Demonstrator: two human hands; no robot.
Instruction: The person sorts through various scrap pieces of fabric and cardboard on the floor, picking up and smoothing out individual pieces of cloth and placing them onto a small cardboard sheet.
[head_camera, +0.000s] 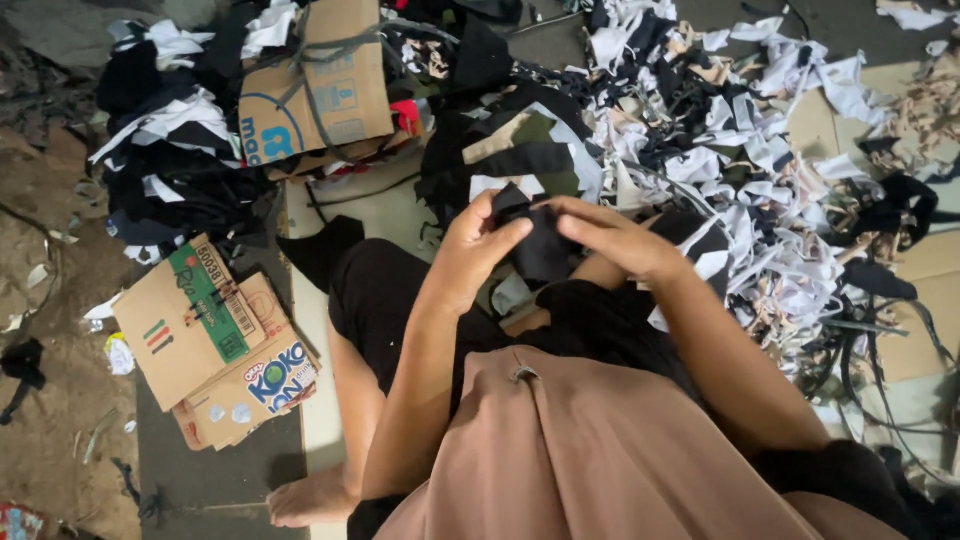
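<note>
Both hands pinch one black cloth scrap (535, 235) between them: left hand (480, 245) closed on its near side, right hand (620, 238) gripping its far edge. Left of the hands lie flattened cardboard boxes (205, 335); above them, a tied brown box (320, 85). Scrap heap (760, 170) crowds the right.

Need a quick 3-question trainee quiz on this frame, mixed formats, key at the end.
1. True or false: both hands are on the black fabric piece.
2. What lies flattened on the floor at the person's left?
A. cardboard boxes
B. a metal tray
C. a plastic crate
3. Fill in: the heap of fabric scraps is mostly black and ____.

Key:
1. True: the left hand and right hand both pinch it.
2. A, the flattened cardboard boxes.
3. white.
</note>
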